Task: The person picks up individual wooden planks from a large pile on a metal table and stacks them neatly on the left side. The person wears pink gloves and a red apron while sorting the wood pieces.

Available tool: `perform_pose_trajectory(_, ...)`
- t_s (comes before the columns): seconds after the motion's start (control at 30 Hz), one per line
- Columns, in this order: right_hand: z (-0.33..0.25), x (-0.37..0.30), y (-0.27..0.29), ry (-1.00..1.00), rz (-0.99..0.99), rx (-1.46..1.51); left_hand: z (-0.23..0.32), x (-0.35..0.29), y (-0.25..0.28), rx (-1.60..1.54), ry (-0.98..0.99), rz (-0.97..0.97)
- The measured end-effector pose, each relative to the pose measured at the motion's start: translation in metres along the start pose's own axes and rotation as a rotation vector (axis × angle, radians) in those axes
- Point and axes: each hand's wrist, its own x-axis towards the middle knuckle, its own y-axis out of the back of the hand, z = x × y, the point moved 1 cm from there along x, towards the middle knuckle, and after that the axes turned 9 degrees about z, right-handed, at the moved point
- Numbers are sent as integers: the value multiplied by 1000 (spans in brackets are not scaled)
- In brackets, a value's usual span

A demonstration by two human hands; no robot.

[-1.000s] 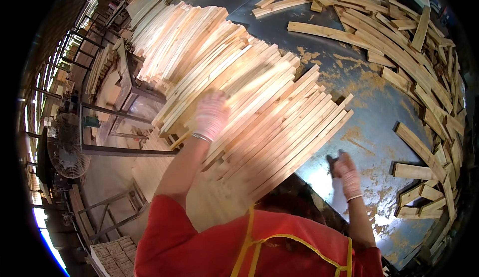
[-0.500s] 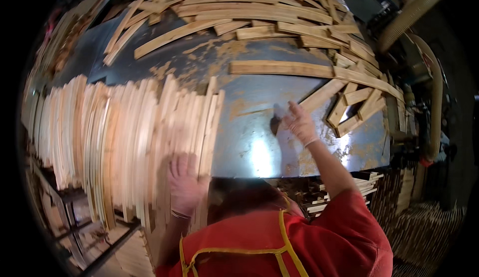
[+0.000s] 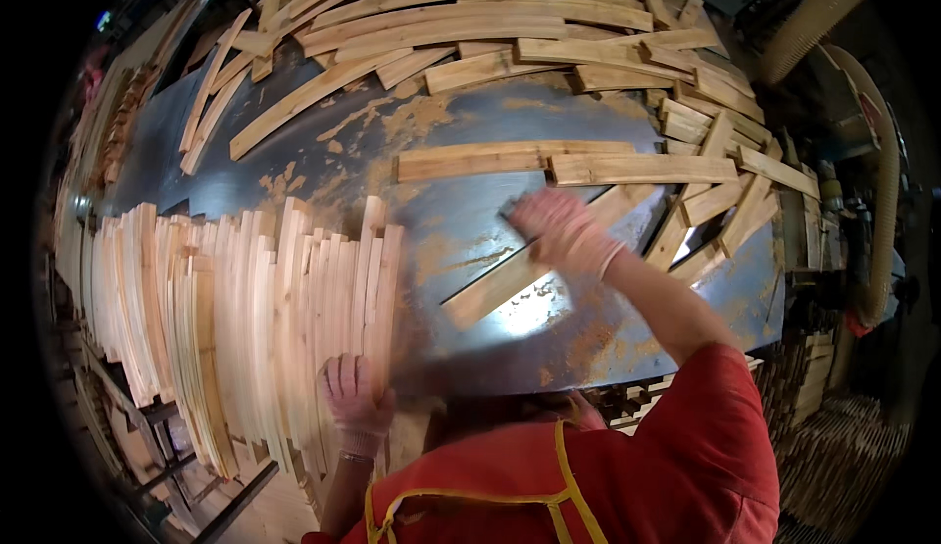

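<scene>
In a whitish glove, my right hand curls over a wooden board lying slantwise on the metal table; motion blur softens the fingers. The board's near end points toward the left stack, and its far end reaches under other boards. My left hand, also gloved, rests on the near right end of a row of boards standing on edge, fingers laid against the wood and thumb out to the side. Beyond my right hand, a flat board overlaps another board.
A loose heap of boards covers the far side of the metal table. Sawdust is scattered over its surface. Crossed boards lie at the right. Ribbed hoses hang beyond the right edge.
The slanted board has slid toward me and left, with my right hand now over it. My left hand has shifted slightly toward me along the row. The whole view has also shifted.
</scene>
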Motion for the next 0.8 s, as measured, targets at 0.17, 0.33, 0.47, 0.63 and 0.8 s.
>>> perform_pose_trajectory(0.17,162,-32,-10,-488,150,-138,4,17,6,1,-24,64)
perform_pose_trajectory(0.33,121,28,21,-394,50,51,6,16,3,32,18,66)
perform_pose_trajectory(0.47,96,93,-18,-235,283,41,5,18,1,28,4,91)
perform_pose_trajectory(0.63,66,88,32,-292,-41,309,3,13,9,-2,34,65)
perform_pose_trajectory(0.8,22,5,-15,-474,-34,1529,3,5,8,12,57,64)
